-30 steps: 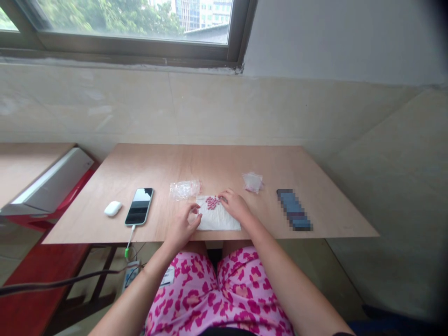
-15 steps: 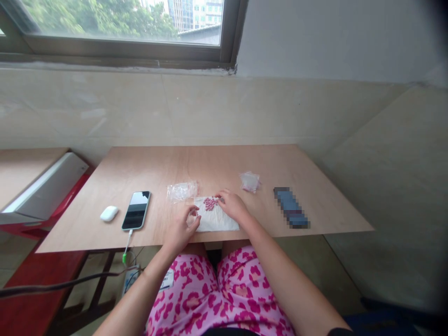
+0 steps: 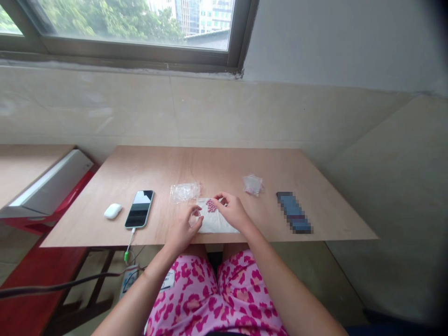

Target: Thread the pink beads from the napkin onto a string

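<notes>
Several small pink beads or pills [image 3: 211, 205] lie heaped on a white cloth or paper sheet [image 3: 217, 224] near the table's front edge. My right hand [image 3: 231, 210] reaches over the sheet, its thumb and fingertips drawn together at the right side of the heap. Whether a piece is caught between them is too small to see. Left of the heap, my left hand [image 3: 182, 227] curls its thumb and fingers around a small clear, rounded thing [image 3: 196, 213], which looks like thin plastic.
Clear plastic packaging [image 3: 185, 192] lies behind my left hand, and small clear bags [image 3: 252, 185] sit farther right. On the left are a phone [image 3: 140, 208] on a charging cable and a white earphone case [image 3: 113, 211]. A pixelated dark device [image 3: 294, 212] lies at right.
My right hand's fingers have shifted slightly left and bent closer together at the pink heap. My left hand holds nearly the same pose. The whole view has tilted a little.
</notes>
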The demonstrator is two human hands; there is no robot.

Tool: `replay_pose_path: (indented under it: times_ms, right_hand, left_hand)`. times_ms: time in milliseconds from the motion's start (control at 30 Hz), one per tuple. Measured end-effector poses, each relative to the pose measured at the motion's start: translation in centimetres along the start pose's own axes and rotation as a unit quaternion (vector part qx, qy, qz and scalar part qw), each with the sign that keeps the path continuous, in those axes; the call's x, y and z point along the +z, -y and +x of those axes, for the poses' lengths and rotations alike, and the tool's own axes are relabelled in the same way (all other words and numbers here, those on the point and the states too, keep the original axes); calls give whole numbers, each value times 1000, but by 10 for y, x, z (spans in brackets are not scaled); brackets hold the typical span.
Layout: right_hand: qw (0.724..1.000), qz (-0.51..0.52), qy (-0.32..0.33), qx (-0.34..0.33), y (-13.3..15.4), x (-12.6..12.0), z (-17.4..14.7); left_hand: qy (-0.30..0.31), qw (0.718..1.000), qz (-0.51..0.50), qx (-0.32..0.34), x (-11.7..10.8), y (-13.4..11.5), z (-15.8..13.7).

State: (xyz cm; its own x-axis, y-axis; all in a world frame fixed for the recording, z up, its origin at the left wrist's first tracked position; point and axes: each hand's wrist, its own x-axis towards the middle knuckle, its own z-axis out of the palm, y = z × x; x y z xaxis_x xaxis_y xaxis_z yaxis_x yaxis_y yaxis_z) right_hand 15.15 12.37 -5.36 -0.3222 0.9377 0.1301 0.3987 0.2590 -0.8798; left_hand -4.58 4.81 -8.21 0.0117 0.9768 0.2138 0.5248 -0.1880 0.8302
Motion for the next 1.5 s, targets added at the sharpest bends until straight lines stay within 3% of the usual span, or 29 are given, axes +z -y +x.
replay_pose_path:
  times_ms: [100, 167, 300, 467, 600, 833, 967, 1067, 1167, 1267, 1367, 1500]
  right_hand:
    - [995, 14, 68, -68, 29, 10, -5]
    - [993, -4, 79, -83, 29, 11, 1]
    - [993, -113, -1, -16, -13, 1, 26]
    - [980, -182, 68, -41, -60, -9, 43]
    - [972, -196, 111, -66, -66, -7, 47]
    - [972, -199, 110, -60, -67, -7, 52]
    - [994, -94, 58, -8, -49, -8, 50]
    - [999, 40, 23, 19, -11, -7, 41]
    - [991, 99, 87, -26, 37, -6, 28]
    - [978, 27, 181, -97, 69, -9, 18]
    - [982, 18, 171, -82, 70, -15, 16]
    - [995, 50, 84, 3, 36, -21, 18]
  left_hand:
    - [3, 1000, -16, 2, 0, -2, 0]
    - [4, 1000, -21, 3, 0, -2, 0]
    - [0, 1000, -15, -5, 0, 0, -1]
    - [4, 1000, -12, -7, -1, -2, -1]
    - [9, 1000, -15, -11, 0, 0, -1]
    - [12, 991, -115, -68, -5, -7, 3]
    - [20, 967, -218, -133, -11, -18, 5]
    - [43, 946, -276, -167, -13, -22, 6]
    - [74, 929, -320, -167, -12, -26, 5]
    - [97, 912, -363, -162, -11, -29, 4]
    - [96, 900, -388, -173, -12, -29, 4]
    - [77, 891, -402, -198, -14, -23, 4]
